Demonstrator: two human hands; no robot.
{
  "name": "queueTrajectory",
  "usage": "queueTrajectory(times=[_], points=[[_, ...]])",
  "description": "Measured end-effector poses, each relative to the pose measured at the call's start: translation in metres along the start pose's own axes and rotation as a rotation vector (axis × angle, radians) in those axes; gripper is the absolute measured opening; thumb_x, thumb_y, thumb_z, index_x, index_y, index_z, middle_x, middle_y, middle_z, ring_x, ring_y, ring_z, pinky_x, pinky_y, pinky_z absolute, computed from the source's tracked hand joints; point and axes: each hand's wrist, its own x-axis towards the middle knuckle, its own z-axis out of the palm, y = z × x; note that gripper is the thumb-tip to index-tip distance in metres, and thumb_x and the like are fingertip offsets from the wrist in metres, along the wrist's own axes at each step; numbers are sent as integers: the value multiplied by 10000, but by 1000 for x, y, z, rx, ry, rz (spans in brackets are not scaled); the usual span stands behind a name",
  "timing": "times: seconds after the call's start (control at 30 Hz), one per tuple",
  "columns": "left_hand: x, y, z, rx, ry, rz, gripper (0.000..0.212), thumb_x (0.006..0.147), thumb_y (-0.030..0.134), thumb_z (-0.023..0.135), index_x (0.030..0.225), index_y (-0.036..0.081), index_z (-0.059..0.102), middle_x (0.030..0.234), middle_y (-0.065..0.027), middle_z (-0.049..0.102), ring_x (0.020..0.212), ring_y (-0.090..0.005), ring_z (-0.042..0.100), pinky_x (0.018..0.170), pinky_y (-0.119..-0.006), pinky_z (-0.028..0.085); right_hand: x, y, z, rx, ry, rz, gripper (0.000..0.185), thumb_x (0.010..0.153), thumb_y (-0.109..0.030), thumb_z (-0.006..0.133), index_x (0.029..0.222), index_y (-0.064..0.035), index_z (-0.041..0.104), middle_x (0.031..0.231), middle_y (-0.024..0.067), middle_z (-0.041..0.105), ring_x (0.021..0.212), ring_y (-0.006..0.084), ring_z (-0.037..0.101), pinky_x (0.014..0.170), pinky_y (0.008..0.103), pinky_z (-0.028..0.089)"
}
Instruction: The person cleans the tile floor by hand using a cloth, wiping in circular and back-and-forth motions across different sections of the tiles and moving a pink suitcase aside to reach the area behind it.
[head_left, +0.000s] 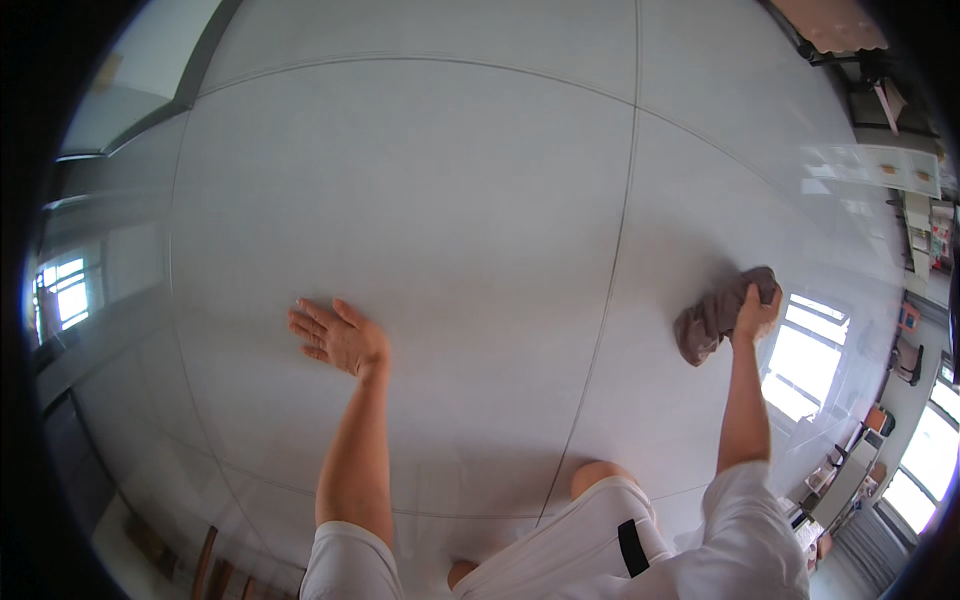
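Pale glossy floor tiles (465, 225) with thin dark joints spread out before me. My left hand (339, 336) is on the tiles at the left, palm down, its fingers apart and nothing in it. At the right, my right hand (757, 315) grips a crumpled brown cloth (709, 322), which rests against the floor and hangs out to the left of the fingers. A tile joint runs between the two hands. Part of the right fingers is hidden by the cloth.
My bare knee (602, 474) is close to the floor at the bottom. A white cabinet or wall corner with a grey base (199, 56) stands at the upper left. Wooden legs (204, 562) show at the lower left. Along the right edge are furniture, a desk (847, 480) and a bright window (926, 457).
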Motion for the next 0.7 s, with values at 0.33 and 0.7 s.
queueTrajectory(times=[0.33,0.7], points=[[-4,1,14,-2,-21,-3,702,921,552,182,1453,99,122,1516,-118,93,1404,-260,54,1108,-470,49,-288,-240,126,-33,-694,-1406,466,810,-414,528,1237,-227,501,1441,64,275,1339,380,117,947,693,203],[0,-1,4,24,-5,-13,695,925,553,181,1455,108,112,1516,-114,86,1404,-253,42,1110,-471,46,5,-159,144,-325,-56,-990,380,811,-371,549,1139,-182,575,1272,111,482,1215,337,376,990,524,273]])
